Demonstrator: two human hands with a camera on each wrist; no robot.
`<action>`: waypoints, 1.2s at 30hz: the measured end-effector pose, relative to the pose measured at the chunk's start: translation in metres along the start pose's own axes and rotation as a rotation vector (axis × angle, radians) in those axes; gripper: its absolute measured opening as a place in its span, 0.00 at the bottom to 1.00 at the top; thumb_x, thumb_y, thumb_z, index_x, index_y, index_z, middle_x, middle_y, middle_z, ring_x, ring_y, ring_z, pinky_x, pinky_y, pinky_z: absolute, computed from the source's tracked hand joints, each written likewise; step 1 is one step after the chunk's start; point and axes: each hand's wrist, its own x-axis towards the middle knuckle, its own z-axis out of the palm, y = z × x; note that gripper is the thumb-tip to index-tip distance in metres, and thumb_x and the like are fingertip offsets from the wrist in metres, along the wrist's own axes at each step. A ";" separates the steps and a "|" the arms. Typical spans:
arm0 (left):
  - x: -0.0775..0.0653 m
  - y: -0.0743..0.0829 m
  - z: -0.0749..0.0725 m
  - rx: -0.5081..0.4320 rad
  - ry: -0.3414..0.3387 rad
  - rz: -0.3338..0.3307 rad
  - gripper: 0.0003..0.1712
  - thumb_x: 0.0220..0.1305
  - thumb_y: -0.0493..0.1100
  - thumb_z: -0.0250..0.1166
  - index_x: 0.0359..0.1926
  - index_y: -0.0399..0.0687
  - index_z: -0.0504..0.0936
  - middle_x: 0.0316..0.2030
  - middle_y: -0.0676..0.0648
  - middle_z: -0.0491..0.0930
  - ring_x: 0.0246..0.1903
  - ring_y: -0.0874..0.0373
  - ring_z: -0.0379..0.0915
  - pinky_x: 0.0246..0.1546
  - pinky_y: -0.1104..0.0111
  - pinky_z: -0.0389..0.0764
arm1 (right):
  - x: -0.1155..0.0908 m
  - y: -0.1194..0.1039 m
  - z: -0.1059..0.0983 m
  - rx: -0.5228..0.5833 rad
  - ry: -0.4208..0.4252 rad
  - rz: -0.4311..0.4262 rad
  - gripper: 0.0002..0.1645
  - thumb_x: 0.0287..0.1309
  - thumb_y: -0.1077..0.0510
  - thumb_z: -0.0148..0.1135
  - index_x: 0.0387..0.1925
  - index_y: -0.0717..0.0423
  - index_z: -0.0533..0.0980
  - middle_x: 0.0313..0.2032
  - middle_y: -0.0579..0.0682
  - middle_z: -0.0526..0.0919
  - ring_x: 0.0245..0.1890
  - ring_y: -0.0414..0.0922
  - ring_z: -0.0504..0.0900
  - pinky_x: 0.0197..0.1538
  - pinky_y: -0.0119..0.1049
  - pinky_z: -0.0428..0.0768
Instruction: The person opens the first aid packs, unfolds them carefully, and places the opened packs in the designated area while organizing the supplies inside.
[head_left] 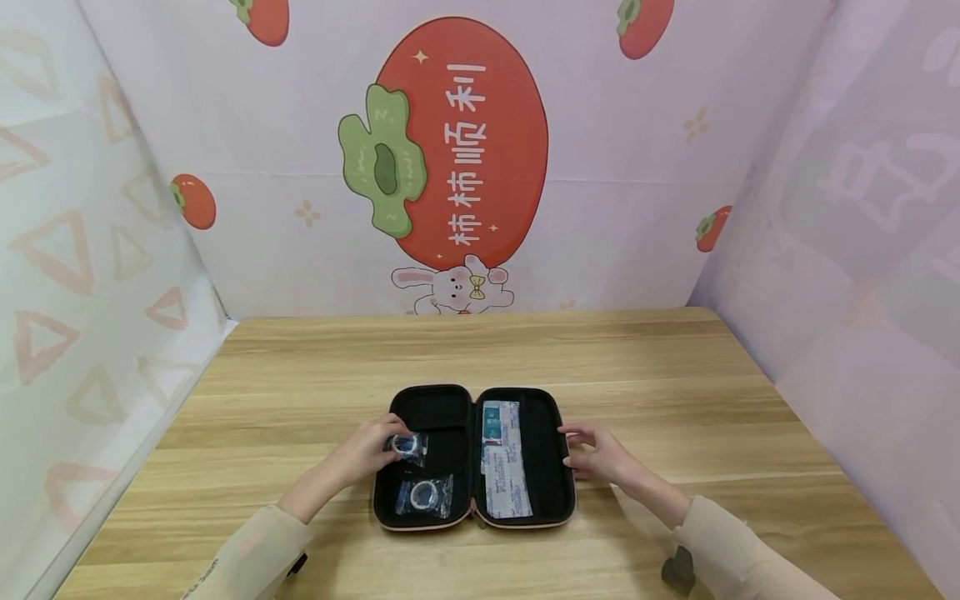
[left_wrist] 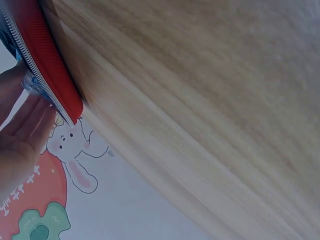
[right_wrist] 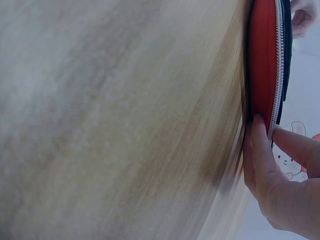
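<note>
A zip case (head_left: 472, 492), black inside and red outside, lies unfolded on the table. My left hand (head_left: 372, 450) reaches over its left half and pinches a small clear packet (head_left: 412, 448) with a white ring-shaped roll inside. A similar packet (head_left: 425, 497) lies below it in the same half. In the left wrist view, fingers and thumb are around the packet (left_wrist: 33, 84) at the zipper rim. My right hand (head_left: 600, 455) grips the case's right edge. The right wrist view shows its thumb at the zipper (right_wrist: 278, 75) and fingertips against the red side (right_wrist: 262, 60).
Printed white paper packets (head_left: 508, 467) and a teal-marked one (head_left: 492, 422) sit in the case's right half. The wooden table (head_left: 480, 346) meets a printed cloth backdrop (head_left: 615, 208) at the back, with cloth walls left and right.
</note>
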 end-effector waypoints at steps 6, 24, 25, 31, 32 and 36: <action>0.001 0.002 0.002 0.005 0.023 0.012 0.13 0.43 0.29 0.66 0.35 0.38 0.80 0.36 0.45 0.75 0.37 0.51 0.74 0.37 0.63 0.79 | 0.000 0.000 0.000 0.006 -0.002 -0.002 0.30 0.47 0.73 0.57 0.55 0.72 0.61 0.47 0.69 0.68 0.29 0.42 0.76 0.33 0.37 0.82; 0.009 0.018 0.015 -0.073 -0.013 -0.015 0.12 0.49 0.35 0.65 0.38 0.39 0.79 0.36 0.48 0.75 0.38 0.54 0.73 0.38 0.63 0.78 | -0.001 0.000 0.000 0.002 -0.006 -0.015 0.30 0.47 0.73 0.57 0.54 0.72 0.62 0.46 0.69 0.69 0.30 0.42 0.77 0.33 0.38 0.82; 0.009 0.018 0.016 -0.074 -0.015 -0.017 0.12 0.49 0.34 0.65 0.38 0.39 0.79 0.36 0.48 0.75 0.38 0.54 0.73 0.38 0.63 0.78 | -0.001 0.000 0.000 0.000 -0.007 -0.018 0.30 0.47 0.73 0.57 0.54 0.72 0.62 0.47 0.69 0.69 0.30 0.42 0.77 0.33 0.38 0.82; 0.010 0.018 0.020 -0.083 -0.018 -0.033 0.14 0.50 0.34 0.64 0.40 0.39 0.78 0.37 0.47 0.75 0.39 0.54 0.73 0.40 0.63 0.78 | 0.000 0.001 -0.001 -0.007 -0.007 -0.019 0.30 0.47 0.72 0.57 0.54 0.72 0.62 0.46 0.69 0.69 0.30 0.42 0.77 0.33 0.37 0.82; 0.010 0.018 0.020 -0.084 -0.016 -0.034 0.14 0.50 0.34 0.64 0.40 0.39 0.78 0.37 0.47 0.75 0.39 0.54 0.73 0.40 0.63 0.78 | 0.000 0.001 -0.001 -0.006 -0.004 -0.016 0.30 0.47 0.72 0.57 0.54 0.71 0.62 0.46 0.68 0.69 0.30 0.42 0.77 0.33 0.37 0.82; 0.011 0.018 0.021 -0.072 -0.006 -0.031 0.13 0.50 0.34 0.64 0.40 0.38 0.78 0.38 0.46 0.76 0.40 0.54 0.74 0.41 0.63 0.78 | 0.001 0.002 -0.001 -0.007 0.002 -0.005 0.29 0.47 0.73 0.57 0.54 0.70 0.63 0.46 0.67 0.70 0.30 0.42 0.77 0.33 0.37 0.82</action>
